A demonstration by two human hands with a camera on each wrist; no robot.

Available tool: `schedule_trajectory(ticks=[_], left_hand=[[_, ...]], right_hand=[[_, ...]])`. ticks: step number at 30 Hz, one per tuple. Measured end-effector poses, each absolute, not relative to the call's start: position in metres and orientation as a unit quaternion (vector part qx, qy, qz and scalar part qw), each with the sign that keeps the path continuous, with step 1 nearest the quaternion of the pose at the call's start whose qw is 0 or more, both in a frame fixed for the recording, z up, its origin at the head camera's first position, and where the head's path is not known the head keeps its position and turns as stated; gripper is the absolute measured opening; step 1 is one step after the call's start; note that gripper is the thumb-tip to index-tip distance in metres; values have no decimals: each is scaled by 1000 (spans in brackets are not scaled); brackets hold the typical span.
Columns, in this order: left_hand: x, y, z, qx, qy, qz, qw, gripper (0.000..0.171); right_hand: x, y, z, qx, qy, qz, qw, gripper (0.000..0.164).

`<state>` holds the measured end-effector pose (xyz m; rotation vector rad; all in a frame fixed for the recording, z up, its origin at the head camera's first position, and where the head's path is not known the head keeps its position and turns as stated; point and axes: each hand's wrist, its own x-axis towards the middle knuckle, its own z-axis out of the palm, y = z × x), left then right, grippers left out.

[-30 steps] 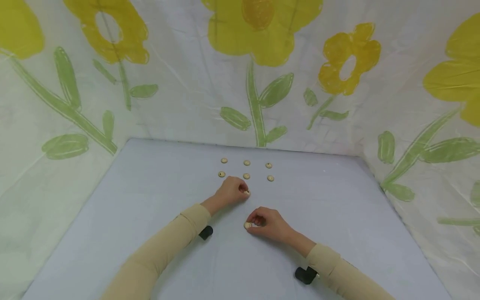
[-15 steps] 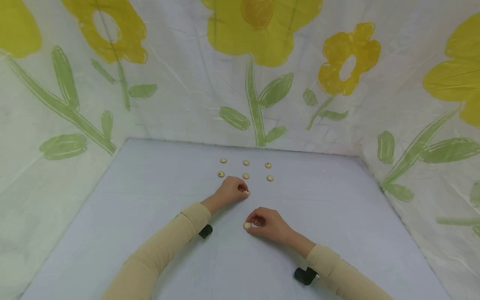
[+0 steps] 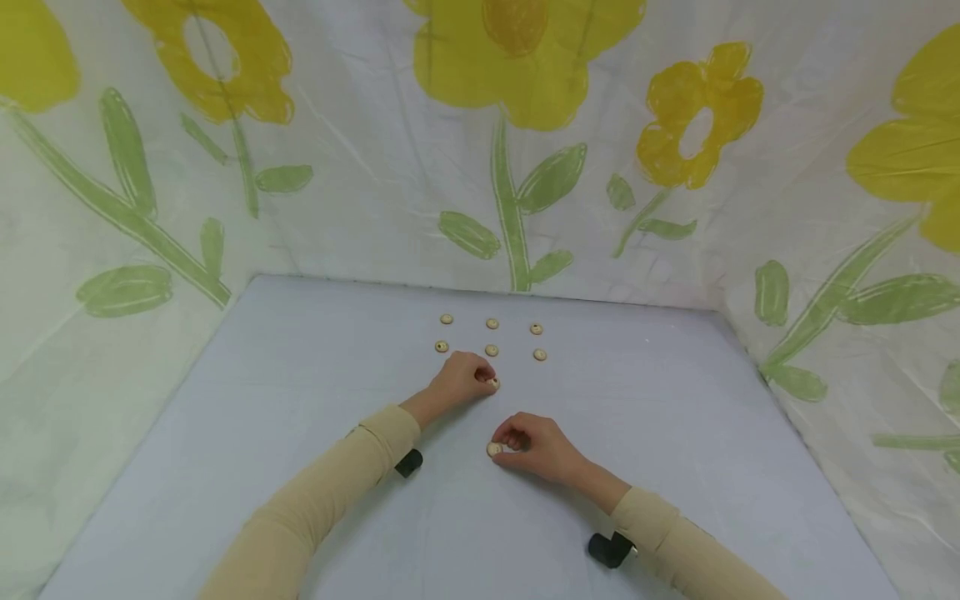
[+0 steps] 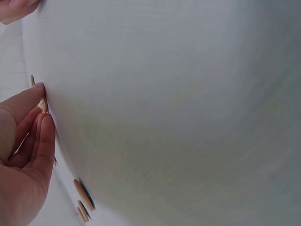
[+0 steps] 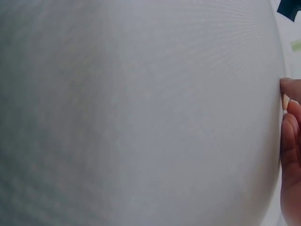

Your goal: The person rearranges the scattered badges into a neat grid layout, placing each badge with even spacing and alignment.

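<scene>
Small round wooden discs with dark markings lie on the pale table. My left hand (image 3: 459, 379) pinches one disc (image 3: 494, 383) at its edges, just in front of the nearer row. Closer to me, my right hand (image 3: 542, 448) grips another disc (image 3: 494, 449) between thumb and fingers. Seen from the left wrist, the left hand (image 4: 28, 146) holds its disc (image 4: 45, 103) edge-on at the table surface. At the right border of the right wrist view, the right hand (image 5: 292, 155) partly covers its disc (image 5: 285, 102). The markings are too small to read.
Beyond the left hand, several more discs sit in two rows, including a far-left one (image 3: 447, 319) and a near-right one (image 3: 540, 355). The table (image 3: 637, 400) meets a white flower-painted curtain (image 3: 360, 208) at the back and sides. A black wrist device (image 3: 611, 550) hangs under the right sleeve.
</scene>
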<state>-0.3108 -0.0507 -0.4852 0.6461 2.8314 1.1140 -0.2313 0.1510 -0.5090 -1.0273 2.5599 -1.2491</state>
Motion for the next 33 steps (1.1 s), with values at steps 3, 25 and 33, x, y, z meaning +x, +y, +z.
schedule_trajectory(ticks=[3,25,33], left_hand=[[-309,-51,-485,203,908,367,15,15],[-283,-71,-487,173,889,425,1,18],[-263,-81,-486,201,878,435,1,19]], right_hand=[[-231,151,-509,-340,843,-413,57,20],[-229,150,-508,-331,844,-418,59,20],[-229,149,-508,-323,846,-420,61,19]])
